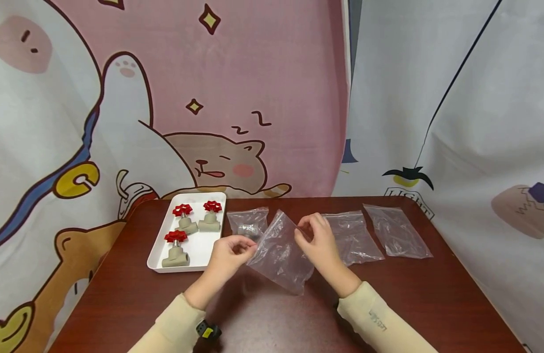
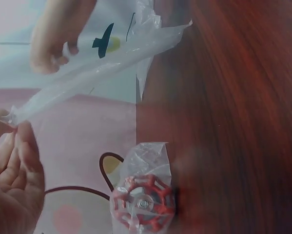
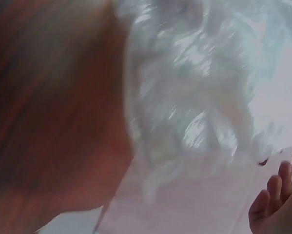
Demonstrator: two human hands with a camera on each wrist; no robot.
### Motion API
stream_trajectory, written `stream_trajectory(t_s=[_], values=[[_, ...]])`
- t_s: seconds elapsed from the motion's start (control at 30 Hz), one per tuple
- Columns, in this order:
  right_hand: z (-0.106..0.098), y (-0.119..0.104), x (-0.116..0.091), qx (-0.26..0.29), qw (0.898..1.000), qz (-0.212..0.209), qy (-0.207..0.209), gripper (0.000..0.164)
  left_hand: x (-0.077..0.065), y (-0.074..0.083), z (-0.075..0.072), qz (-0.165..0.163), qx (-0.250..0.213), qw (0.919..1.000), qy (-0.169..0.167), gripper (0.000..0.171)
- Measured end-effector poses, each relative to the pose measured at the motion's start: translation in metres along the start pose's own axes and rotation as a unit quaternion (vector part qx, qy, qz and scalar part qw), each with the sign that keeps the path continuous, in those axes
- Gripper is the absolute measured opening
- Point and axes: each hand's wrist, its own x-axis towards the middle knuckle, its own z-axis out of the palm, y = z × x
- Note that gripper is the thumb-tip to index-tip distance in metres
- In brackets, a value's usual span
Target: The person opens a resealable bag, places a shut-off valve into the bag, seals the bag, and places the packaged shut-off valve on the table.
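My left hand (image 1: pixel 229 255) pinches the edge of a clear zip bag (image 1: pixel 282 260) between thumb and fingertips. The bag hangs slanted above the table and looks flat, with nothing visible inside. My right hand (image 1: pixel 322 242) is beside the bag's upper right edge, its fingers (image 3: pixel 275 187) loosely bent. In the left wrist view a gap shows between the right hand (image 2: pixel 55 41) and the bag (image 2: pixel 87 75). Behind the left hand lies another clear bag (image 1: pixel 249 215) with a valve inside; its red handwheel (image 2: pixel 143 202) shows through the plastic in the left wrist view.
A white tray (image 1: pixel 203 252) at the left holds three beige valves with red handwheels (image 1: pixel 176 236). Two more flat clear bags lie at the right, one behind my right hand (image 1: pixel 353 235) and one farther right (image 1: pixel 397 230). The brown table (image 1: pixel 272 326) meets a printed curtain (image 1: pixel 280 98) behind.
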Motion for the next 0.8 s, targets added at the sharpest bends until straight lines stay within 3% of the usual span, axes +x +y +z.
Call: stream_trajectory(t_s=[0.17,0.4,0.6,0.8], values=[[0.006,-0.019,0.003,0.024,1.000,0.006,-0.018,0.012,-0.004,0.007,0.004,0.056,0.017,0.9981,0.021,0.011],[0.012,-0.035,0.009,0.041,0.997,0.046,-0.050,0.017,-0.006,0.010,0.006,0.141,0.077,0.9865,0.032,0.011],[0.014,-0.041,0.012,0.033,0.992,0.076,-0.091,0.019,-0.009,0.012,0.005,0.175,0.112,0.9779,0.021,0.006],[0.017,-0.041,0.011,0.047,0.990,0.089,-0.097,0.009,-0.009,0.010,0.006,0.177,0.112,0.9775,0.028,0.007]])
